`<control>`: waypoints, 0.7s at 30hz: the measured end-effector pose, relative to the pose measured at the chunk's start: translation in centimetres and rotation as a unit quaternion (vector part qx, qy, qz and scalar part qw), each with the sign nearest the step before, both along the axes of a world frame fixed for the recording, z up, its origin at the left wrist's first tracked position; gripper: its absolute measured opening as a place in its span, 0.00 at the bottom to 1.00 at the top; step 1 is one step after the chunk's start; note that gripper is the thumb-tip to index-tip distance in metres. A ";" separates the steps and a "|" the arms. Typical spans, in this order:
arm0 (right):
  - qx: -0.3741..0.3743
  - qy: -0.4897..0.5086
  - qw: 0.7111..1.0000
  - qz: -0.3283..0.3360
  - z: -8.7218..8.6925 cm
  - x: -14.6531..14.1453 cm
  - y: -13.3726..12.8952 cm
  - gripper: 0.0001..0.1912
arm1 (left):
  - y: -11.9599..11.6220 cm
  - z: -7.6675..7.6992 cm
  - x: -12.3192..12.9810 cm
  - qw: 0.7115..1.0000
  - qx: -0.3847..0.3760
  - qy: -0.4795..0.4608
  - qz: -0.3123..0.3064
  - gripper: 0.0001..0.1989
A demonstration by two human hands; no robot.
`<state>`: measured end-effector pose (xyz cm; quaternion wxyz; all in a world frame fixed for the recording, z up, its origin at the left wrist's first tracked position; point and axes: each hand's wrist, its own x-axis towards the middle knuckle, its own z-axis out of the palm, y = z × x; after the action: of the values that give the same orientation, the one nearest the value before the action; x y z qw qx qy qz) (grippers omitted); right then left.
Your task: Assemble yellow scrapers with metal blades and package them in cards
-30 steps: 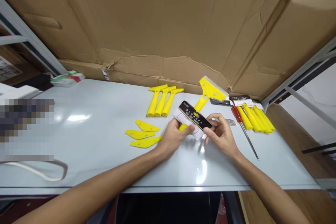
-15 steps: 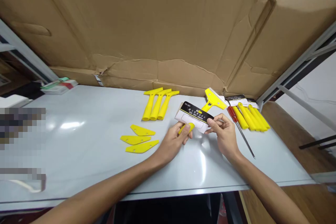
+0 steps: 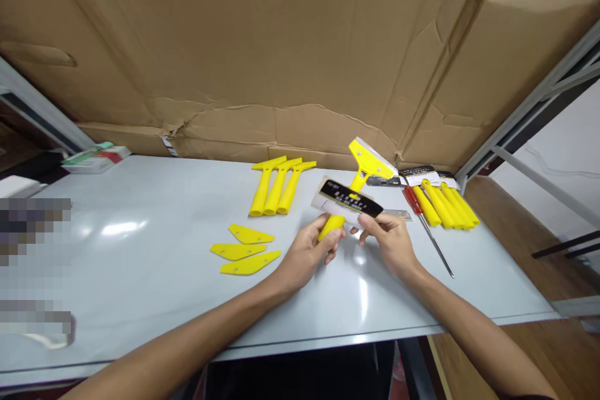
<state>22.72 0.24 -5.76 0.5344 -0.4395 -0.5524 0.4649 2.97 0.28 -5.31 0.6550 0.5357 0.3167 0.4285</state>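
Observation:
My left hand is closed around the handle end of a yellow scraper, whose wide blade head points away from me. A black and white header card sits across the scraper's handle. With thumb and fingers, my right hand pinches the card's lower right edge. To the right of that hand lies a red-handled screwdriver. Three flat yellow plates lie left of my left hand, and three yellow scraper handles stand in a row behind them.
Several carded yellow scrapers lie at the right end of the grey table. A flat black and silver item lies behind my right hand. Tall cardboard walls the back. A small box stands back left.
The scraper's head has come up and left, and more of its handle shows below the card. The card has tilted, with my right hand shifted slightly left along its edge.

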 end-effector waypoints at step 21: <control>0.081 0.244 0.932 -0.256 1.7 2.3 2.0 0.29 | -0.1 -1.0 0.0 0.991 0.044 0.117 -0.054 0.28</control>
<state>25.05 2.24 -4.09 0.7877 -0.3942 -0.3094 0.3584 2.96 0.18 -6.33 0.6115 0.6266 0.3427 0.3405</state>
